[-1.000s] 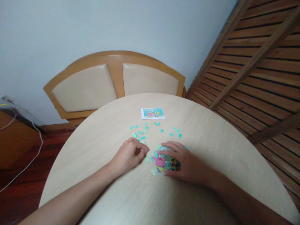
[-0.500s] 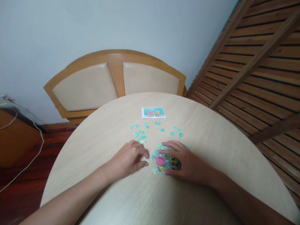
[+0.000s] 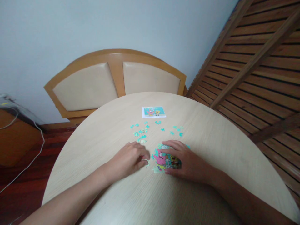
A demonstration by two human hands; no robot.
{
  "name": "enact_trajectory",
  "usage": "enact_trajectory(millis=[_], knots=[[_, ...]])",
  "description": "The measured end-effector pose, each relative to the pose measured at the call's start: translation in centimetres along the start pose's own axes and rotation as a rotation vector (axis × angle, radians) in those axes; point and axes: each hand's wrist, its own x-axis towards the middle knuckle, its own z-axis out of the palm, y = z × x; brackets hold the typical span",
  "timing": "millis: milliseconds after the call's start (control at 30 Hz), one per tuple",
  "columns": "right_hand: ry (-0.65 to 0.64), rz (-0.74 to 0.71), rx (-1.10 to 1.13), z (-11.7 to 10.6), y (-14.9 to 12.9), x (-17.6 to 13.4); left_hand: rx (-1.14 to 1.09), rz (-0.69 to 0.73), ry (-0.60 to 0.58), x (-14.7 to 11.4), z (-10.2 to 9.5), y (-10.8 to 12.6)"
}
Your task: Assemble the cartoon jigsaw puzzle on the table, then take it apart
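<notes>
A partly assembled jigsaw puzzle (image 3: 160, 159) with a pink starfish and other cartoon figures lies flat on the table in front of me. My right hand (image 3: 179, 157) rests over its right side, fingers spread apart and covering part of the picture. Just left of the puzzle, my left hand (image 3: 136, 157) has thumb and fingers closed on a small pale green puzzle piece (image 3: 147, 164), low over the tabletop. A narrow gap separates that piece from the puzzle's left edge.
Loose teal puzzle pieces (image 3: 140, 132) lie scattered beyond my hands, with more pieces (image 3: 179, 129) to the right. Behind them is a printed reference picture (image 3: 154, 112). A padded chair (image 3: 119, 75) stands past the round table (image 3: 112, 200); slatted wood (image 3: 257, 56) rises at right.
My left thumb and fingers have drawn closer together around the pale green piece, and more of it shows below the thumb. My right hand stays on the puzzle.
</notes>
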Motion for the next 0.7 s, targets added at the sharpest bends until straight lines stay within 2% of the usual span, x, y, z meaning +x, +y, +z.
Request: enact_trajectory(millis=[133,400,700], knots=[[0.007,0.0,0.011,0.0,0.0,0.0,-0.06,0.068,-0.045,0.1,-0.5,0.2],[-0.029,-0.024,0.01,-0.2,0.3,-0.1,0.0,0.056,-0.073,-0.3,-0.8,0.3],[-0.137,-0.015,-0.006,-2.4,1.0,-1.0,-0.024,0.067,-0.099,-0.6,-0.2,0.2]])
